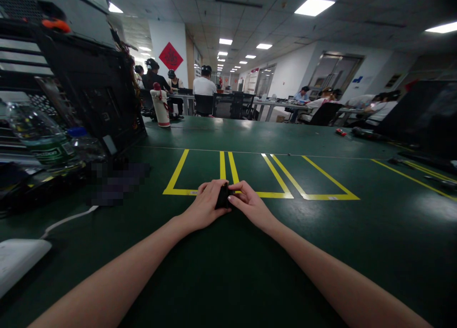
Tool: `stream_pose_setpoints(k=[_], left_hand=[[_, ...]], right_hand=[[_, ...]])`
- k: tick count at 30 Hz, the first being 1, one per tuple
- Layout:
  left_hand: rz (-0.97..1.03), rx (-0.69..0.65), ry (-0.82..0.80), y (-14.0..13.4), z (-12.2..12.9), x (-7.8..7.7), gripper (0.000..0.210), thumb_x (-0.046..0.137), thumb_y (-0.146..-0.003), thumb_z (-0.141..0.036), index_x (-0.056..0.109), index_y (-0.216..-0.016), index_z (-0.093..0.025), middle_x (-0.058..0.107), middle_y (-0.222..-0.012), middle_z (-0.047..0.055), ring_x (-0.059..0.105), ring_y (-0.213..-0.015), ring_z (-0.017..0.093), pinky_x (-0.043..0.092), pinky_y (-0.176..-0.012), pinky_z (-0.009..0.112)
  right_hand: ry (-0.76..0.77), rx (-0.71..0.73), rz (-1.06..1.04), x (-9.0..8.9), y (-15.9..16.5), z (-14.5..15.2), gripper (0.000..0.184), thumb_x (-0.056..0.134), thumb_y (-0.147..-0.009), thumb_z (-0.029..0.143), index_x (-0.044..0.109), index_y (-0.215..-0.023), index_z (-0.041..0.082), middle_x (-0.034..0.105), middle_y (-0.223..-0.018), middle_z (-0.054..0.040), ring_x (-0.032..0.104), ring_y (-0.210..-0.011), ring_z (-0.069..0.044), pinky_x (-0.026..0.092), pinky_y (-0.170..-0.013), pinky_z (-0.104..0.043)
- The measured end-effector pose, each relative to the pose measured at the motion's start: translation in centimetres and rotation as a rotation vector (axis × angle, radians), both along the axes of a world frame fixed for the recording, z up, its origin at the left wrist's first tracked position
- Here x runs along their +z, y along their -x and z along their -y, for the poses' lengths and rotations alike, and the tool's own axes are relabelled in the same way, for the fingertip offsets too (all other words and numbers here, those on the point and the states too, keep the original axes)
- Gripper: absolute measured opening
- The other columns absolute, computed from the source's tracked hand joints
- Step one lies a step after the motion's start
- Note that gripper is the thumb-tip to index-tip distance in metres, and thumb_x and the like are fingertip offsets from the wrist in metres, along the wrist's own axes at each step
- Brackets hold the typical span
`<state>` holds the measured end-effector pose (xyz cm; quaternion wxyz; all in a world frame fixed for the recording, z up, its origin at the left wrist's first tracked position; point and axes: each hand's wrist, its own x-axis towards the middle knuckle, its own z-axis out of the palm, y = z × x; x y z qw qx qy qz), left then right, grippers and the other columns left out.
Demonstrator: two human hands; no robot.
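Observation:
A small black object with a flat, dark face is between my two hands, just above or on the green table. My left hand is wrapped round it from the left, fingers over its top and thumb along its lower edge. From the right, my right hand pinches at its side with thumb and fingertips. Fingers cover much of the object, so its exact kind cannot be made out. Yellow tape outlines lie on the table just beyond both hands.
At left stand a black computer case, a plastic bottle and a white device with a cable. A white cylindrical container is at the table's far edge. Tools lie far right. Several people sit at desks beyond.

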<state>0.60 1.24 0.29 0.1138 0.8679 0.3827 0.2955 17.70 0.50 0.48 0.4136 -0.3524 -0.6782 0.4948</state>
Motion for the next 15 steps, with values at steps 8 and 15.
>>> stream_pose_setpoints(k=[8,15], left_hand=[[0.008,-0.004,-0.001,0.02,0.00,-0.16,0.057,0.060,-0.072,-0.027,0.027,-0.119,-0.023,0.042,-0.118,0.007,0.041,-0.111,0.024,0.026,-0.096,0.045],[-0.001,0.004,-0.017,0.00,-0.20,-0.40,0.059,0.061,-0.071,-0.028,0.027,-0.119,-0.022,0.042,-0.118,0.007,0.040,-0.110,0.024,0.026,-0.096,0.043]], right_hand=[[0.032,0.008,0.033,0.09,-0.01,0.05,0.028,0.051,-0.077,0.022,0.045,-0.104,0.023,0.049,-0.106,-0.0035,0.051,-0.100,-0.017,0.043,-0.087,-0.036],[-0.008,0.013,-0.037,-0.25,0.03,-0.11,0.018,0.053,-0.076,0.023,0.047,-0.093,0.022,0.049,-0.098,-0.0015,0.054,-0.092,-0.015,0.047,-0.078,-0.031]])
